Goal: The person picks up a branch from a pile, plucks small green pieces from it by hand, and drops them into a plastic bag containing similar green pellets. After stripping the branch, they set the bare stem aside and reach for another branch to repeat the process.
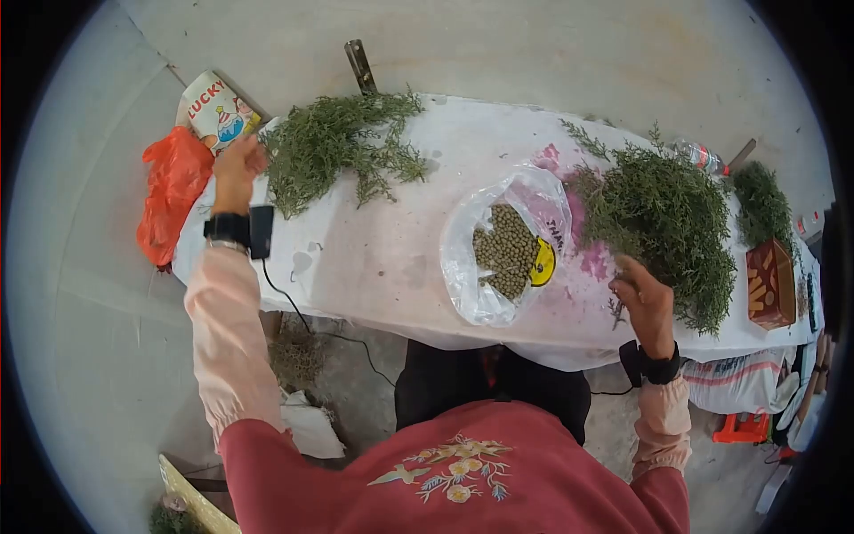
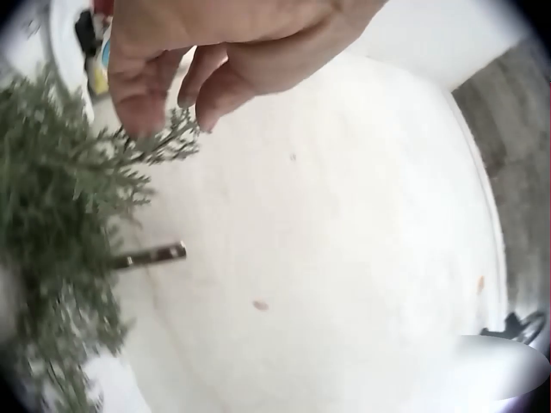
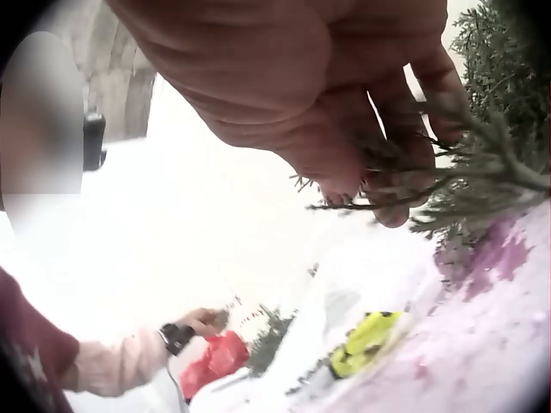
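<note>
At the table's left end, my left hand [image 1: 238, 173] is beside a heap of feathery green branches [image 1: 325, 147]. In the left wrist view its thumb and fingers pinch the tip of a green sprig [image 2: 176, 142]. My right hand [image 1: 645, 303] is at the near left edge of a larger heap of green branches [image 1: 663, 227]. In the right wrist view its thumb and fingertips close around a thin green sprig [image 3: 430, 176]. Between the hands stands an open clear plastic bag [image 1: 458, 245] holding many small round greenish-brown balls [image 1: 505, 249].
A white cloth [image 1: 356, 258] with pink stains covers the table. A red plastic bag [image 1: 173, 182] and a "LUCKY" paper bucket [image 1: 213, 107] are at the left end. To the right are a red box [image 1: 770, 285] and a plastic bottle [image 1: 698, 156]. A cable [image 1: 342, 336] hangs in front.
</note>
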Tool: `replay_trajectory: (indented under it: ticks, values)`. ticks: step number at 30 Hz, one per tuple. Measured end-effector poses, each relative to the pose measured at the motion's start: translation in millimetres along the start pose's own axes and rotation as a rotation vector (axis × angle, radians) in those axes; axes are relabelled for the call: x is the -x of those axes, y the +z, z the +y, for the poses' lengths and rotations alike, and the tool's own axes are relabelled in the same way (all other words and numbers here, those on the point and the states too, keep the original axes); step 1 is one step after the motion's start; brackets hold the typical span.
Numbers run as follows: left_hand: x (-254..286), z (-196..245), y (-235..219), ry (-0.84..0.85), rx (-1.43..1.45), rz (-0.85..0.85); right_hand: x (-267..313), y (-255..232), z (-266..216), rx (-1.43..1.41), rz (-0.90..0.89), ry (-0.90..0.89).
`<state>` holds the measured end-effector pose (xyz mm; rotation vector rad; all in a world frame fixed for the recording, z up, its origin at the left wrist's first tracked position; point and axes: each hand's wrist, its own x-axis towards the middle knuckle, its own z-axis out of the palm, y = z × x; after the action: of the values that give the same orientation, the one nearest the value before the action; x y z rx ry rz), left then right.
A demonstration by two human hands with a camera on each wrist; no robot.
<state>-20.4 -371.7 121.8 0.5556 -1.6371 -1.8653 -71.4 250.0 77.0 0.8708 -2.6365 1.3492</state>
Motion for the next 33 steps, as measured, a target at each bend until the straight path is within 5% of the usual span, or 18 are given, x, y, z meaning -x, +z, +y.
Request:
replay_trajectory:
  ticks: [1,5,11,16,24,27,33]
  values:
    - [2.1,9.7,6.9,0.030,-0.110,0.183,1.3,-0.4,-7.2,-0.180,0.028,0.156]
    - [32.5,26.6,37.5,0.028,-0.295,0.170,9.1,6.9,-21.5,-0.576,-0.072,0.263]
    - [187.6,0.2,121.0,-0.118,-0.145,-0.412,24.1,61.9,-15.5,-0.696,-0.244,0.297]
    - [282.7,-60.8,186.2,-0.294,-0.062,-0.541,22.2,79.0,-19.2,-0.758,-0.284,0.334]
    - [313.8,-97.6,254.4,-0.345,0.091,-0.537,35.9,79.1,-7.8,-0.693,-0.197,0.222]
    - [315.3,-100.5,262.5,-0.361,0.099,-0.553,37.7,75.9,-9.0,-1.008,-0.212,0.341]
    - [318.6,-108.5,267.7,-0.319,0.089,-0.531,46.2,83.0,2.8,-0.870,-0.202,0.247]
